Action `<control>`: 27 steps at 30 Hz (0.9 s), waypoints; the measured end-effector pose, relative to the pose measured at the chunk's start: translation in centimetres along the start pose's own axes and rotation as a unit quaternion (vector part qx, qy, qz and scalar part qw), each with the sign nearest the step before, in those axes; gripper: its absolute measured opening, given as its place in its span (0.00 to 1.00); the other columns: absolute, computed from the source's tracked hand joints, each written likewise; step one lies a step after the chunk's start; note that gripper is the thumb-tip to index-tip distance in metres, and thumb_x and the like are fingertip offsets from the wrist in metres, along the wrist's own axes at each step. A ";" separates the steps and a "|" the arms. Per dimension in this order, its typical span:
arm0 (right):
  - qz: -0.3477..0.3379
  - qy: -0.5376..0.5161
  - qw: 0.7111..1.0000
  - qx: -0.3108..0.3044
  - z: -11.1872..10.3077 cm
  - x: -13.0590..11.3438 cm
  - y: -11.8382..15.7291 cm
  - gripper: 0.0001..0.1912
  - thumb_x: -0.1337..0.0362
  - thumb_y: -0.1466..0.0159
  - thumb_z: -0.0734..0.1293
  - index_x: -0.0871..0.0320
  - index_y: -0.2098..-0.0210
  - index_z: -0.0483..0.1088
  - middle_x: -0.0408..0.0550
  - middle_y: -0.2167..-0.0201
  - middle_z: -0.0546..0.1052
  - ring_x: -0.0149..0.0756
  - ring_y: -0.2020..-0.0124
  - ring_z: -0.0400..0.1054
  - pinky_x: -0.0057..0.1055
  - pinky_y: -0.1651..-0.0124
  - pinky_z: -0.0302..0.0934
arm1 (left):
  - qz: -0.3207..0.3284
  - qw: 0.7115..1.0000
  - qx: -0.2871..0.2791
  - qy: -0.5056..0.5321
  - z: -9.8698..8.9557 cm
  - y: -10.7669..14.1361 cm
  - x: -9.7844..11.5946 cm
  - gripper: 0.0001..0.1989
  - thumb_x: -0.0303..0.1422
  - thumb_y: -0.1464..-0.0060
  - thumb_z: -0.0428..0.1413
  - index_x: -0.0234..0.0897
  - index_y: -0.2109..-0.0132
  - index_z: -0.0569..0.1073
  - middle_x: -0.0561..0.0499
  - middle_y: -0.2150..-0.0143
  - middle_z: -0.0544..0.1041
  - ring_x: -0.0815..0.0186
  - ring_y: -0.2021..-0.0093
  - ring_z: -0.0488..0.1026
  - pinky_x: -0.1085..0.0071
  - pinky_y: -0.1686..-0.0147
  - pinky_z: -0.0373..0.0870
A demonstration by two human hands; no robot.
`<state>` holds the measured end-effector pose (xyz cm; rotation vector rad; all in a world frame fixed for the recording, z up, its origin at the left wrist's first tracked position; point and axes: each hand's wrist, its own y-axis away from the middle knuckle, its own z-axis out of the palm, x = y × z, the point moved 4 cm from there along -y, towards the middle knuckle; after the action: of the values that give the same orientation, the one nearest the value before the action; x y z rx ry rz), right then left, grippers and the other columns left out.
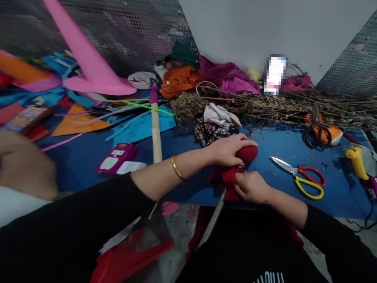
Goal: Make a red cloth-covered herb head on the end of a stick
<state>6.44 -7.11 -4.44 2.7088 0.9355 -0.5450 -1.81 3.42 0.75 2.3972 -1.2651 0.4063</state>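
Note:
Dark red cloth (230,175) lies bunched at the front edge of the blue table, with a rounded, stuffed-looking end (247,154) at its upper right. My left hand (231,150) is closed over the rounded end, its thumb pressing near the fold. Just below, my right hand (253,186) pinches the cloth's edge between thumb and fingers. A thin stick or strip (212,220) runs down from under the cloth toward my lap. To the right of my hands lie scissors (297,171) with one red and one yellow handle, blades slightly apart.
Dry twigs (247,103) stretch across the back, beside orange cloth (181,80) and a lit phone (275,74). Dark scissors (317,131) and a yellow glue gun (357,162) are at right. A pink cone hat (94,70), a bamboo stick (156,133) and another person's hand (26,167) are left.

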 end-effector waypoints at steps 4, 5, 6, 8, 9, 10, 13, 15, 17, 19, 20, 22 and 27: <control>0.021 0.014 1.000 0.010 0.2 0.1 0.1 0.12 0.62 0.31 0.55 0.61 0.60 0.67 0.51 0.66 0.79 0.34 0.70 0.70 0.29 0.69 0.49 | 0.003 1.000 0.006 -0.011 0.1 0.0 0.2 0.36 0.38 0.52 0.60 0.49 0.36 0.59 0.46 0.40 0.61 0.54 0.44 0.66 0.62 0.47 0.65; 0.029 0.023 0.999 0.009 0.2 0.1 0.2 0.12 0.62 0.31 0.55 0.61 0.60 0.67 0.51 0.66 0.79 0.34 0.69 0.71 0.29 0.69 0.50 | 0.003 1.000 0.007 -0.014 0.1 0.0 0.2 0.37 0.38 0.52 0.60 0.49 0.36 0.59 0.46 0.40 0.61 0.54 0.44 0.66 0.62 0.47 0.65; 0.036 0.031 0.999 0.007 0.2 0.2 0.3 0.12 0.61 0.31 0.56 0.61 0.60 0.67 0.52 0.65 0.79 0.35 0.69 0.71 0.29 0.69 0.50 | 0.005 1.000 0.007 -0.018 0.0 -0.1 0.3 0.37 0.39 0.53 0.61 0.48 0.36 0.59 0.45 0.40 0.62 0.54 0.44 0.66 0.62 0.47 0.65; 0.045 0.046 0.998 0.005 0.1 0.2 0.5 0.13 0.61 0.31 0.55 0.61 0.60 0.67 0.52 0.64 0.79 0.36 0.67 0.72 0.29 0.69 0.52 | 0.016 0.999 -0.002 -0.031 -0.1 -0.2 0.4 0.40 0.43 0.54 0.62 0.46 0.36 0.58 0.44 0.41 0.63 0.54 0.44 0.66 0.62 0.46 0.64; 0.047 0.051 0.998 0.005 0.1 0.2 0.7 0.13 0.60 0.31 0.55 0.61 0.59 0.67 0.52 0.64 0.79 0.37 0.67 0.73 0.29 0.69 0.53 | 0.021 0.999 -0.009 -0.042 -0.2 -0.3 0.5 0.41 0.44 0.56 0.63 0.46 0.35 0.57 0.44 0.41 0.63 0.54 0.44 0.66 0.62 0.46 0.64; 0.047 0.054 0.997 0.005 0.0 0.2 0.8 0.13 0.60 0.31 0.55 0.60 0.59 0.67 0.53 0.63 0.79 0.37 0.66 0.73 0.29 0.68 0.54 | 0.023 0.998 -0.019 -0.056 -0.3 -0.4 0.7 0.43 0.45 0.57 0.63 0.46 0.36 0.57 0.44 0.41 0.64 0.54 0.44 0.66 0.62 0.46 0.63; 0.055 0.056 0.997 0.009 -0.2 0.2 1.1 0.14 0.60 0.31 0.55 0.60 0.58 0.67 0.53 0.62 0.79 0.37 0.66 0.74 0.29 0.67 0.56 | 0.020 0.994 -0.049 -0.098 -0.6 -0.8 1.2 0.44 0.44 0.59 0.64 0.46 0.36 0.57 0.44 0.41 0.65 0.54 0.45 0.68 0.64 0.48 0.65; 0.062 0.053 0.997 0.012 -0.3 0.2 1.3 0.14 0.60 0.30 0.54 0.60 0.57 0.67 0.53 0.62 0.79 0.37 0.66 0.74 0.29 0.67 0.56 | 0.022 0.991 -0.061 -0.121 -0.9 -1.1 1.8 0.42 0.43 0.59 0.63 0.46 0.37 0.58 0.44 0.41 0.65 0.54 0.46 0.69 0.64 0.50 0.65; 0.068 0.047 0.996 0.015 -0.3 0.3 1.4 0.15 0.59 0.30 0.54 0.60 0.58 0.67 0.53 0.62 0.79 0.37 0.65 0.74 0.28 0.66 0.57 | 0.028 0.986 -0.065 -0.151 -1.1 -1.3 2.5 0.41 0.43 0.59 0.62 0.45 0.37 0.60 0.43 0.39 0.65 0.52 0.46 0.68 0.63 0.50 0.65; 0.070 0.043 0.996 0.021 -0.1 0.4 1.5 0.14 0.60 0.31 0.55 0.61 0.58 0.68 0.53 0.62 0.79 0.37 0.65 0.74 0.28 0.66 0.57 | 0.031 0.980 -0.062 -0.189 -1.1 -1.5 3.3 0.39 0.41 0.59 0.62 0.44 0.38 0.62 0.41 0.38 0.63 0.49 0.44 0.67 0.60 0.50 0.65; 0.071 0.042 0.996 0.025 -0.1 0.4 1.5 0.14 0.60 0.31 0.55 0.61 0.58 0.68 0.53 0.62 0.79 0.37 0.65 0.74 0.28 0.66 0.57 | 0.031 0.976 -0.060 -0.208 -1.1 -1.6 3.7 0.38 0.41 0.59 0.62 0.43 0.39 0.62 0.40 0.38 0.64 0.48 0.44 0.66 0.58 0.50 0.65; 0.074 0.040 0.996 0.033 0.0 0.5 1.5 0.14 0.60 0.31 0.55 0.61 0.57 0.68 0.53 0.62 0.79 0.38 0.64 0.74 0.29 0.66 0.58 | 0.036 0.969 -0.059 -0.239 -0.8 -1.5 4.3 0.39 0.40 0.58 0.60 0.40 0.38 0.61 0.37 0.40 0.65 0.46 0.46 0.67 0.56 0.52 0.66; 0.071 0.028 0.996 0.044 0.0 0.7 1.5 0.13 0.62 0.32 0.56 0.62 0.58 0.69 0.54 0.62 0.79 0.38 0.64 0.74 0.29 0.65 0.58 | 0.065 0.954 -0.062 -0.287 0.1 -0.5 4.8 0.38 0.37 0.54 0.56 0.40 0.35 0.57 0.35 0.39 0.64 0.45 0.47 0.66 0.58 0.60 0.69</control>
<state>7.89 -7.88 -4.56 2.8544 0.7420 -0.4954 1.26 0.17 2.60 2.4117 -1.6314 -0.3614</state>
